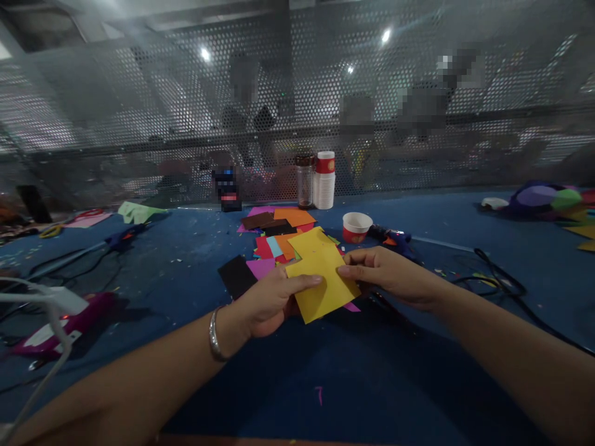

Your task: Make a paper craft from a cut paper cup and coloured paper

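Observation:
A yellow sheet of craft paper is held up over the table between both my hands. My left hand, with a silver bangle at the wrist, grips its left edge, thumb flat on top and fingers underneath. At the right edge, my right hand pinches the sheet between thumb and fingers. Behind and partly under the paper lies a pile of coloured pieces, among them an orange sheet, a black piece and a purple piece. The yellow sheet hides part of the pile.
A paper cup stands beyond my right hand, near a glue gun with a trailing cable. Further back are a clear jar and stacked cups. Another glue gun and a magenta power strip lie left on the blue table.

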Demonstrator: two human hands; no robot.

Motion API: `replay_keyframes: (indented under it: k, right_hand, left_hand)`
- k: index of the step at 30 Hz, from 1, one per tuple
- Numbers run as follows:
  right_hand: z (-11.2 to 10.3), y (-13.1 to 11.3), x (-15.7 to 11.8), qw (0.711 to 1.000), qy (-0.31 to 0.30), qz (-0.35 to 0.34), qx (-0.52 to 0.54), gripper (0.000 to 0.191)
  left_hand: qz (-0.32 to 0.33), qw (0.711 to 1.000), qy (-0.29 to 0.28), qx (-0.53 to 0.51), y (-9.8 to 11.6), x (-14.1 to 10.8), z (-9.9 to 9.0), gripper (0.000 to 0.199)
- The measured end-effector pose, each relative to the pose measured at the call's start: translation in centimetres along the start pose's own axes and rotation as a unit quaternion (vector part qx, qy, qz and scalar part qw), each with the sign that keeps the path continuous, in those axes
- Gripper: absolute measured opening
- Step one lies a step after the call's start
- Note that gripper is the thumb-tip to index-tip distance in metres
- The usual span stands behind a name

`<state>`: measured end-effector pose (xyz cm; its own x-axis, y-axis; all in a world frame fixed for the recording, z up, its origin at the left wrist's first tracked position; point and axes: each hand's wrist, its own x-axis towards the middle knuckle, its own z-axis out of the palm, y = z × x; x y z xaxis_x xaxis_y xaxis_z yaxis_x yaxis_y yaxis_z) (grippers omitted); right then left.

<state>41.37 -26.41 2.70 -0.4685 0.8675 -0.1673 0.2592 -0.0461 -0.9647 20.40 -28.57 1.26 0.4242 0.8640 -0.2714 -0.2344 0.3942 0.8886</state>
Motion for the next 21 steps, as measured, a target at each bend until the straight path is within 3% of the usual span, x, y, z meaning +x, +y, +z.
replay_keyframes:
  k: [4, 7, 13, 18, 21]
  right_hand:
    - [0.2, 0.0, 0.0, 1.0, 0.002, -0.003, 0.012, 0.032]
    - [-0.2, -0.2, 0.0, 0.997, 0.042, -0.012, -0.058, 0.03]
    - [-2.0, -0.2, -0.1, 0.928, 0.124, -0.081, -0.343, 0.024]
    - [-2.3, -0.3, -0.3, 0.908, 0.101, -0.06, -0.401, 0.02]
    - [-2.1, -0.5, -0.4, 0.902, 0.12, -0.061, -0.409, 0.023]
  left_hand:
    - [0.01, 1.0, 0.024, -0.006, 0.1, 0.1, 0.0, 0.023]
    - [0.009, 0.998, 0.061, -0.005, 0.3, 0.3, -0.3, 0.025]
    - [-0.004, 0.992, 0.128, -0.009, 1.0, 0.7, -0.8, 0.029]
    - [0.003, 0.988, 0.152, -0.027, 1.3, 0.8, -1.0, 0.02]
    - [0.013, 0.989, 0.14, -0.037, 1.4, 0.9, -1.0, 0.017]
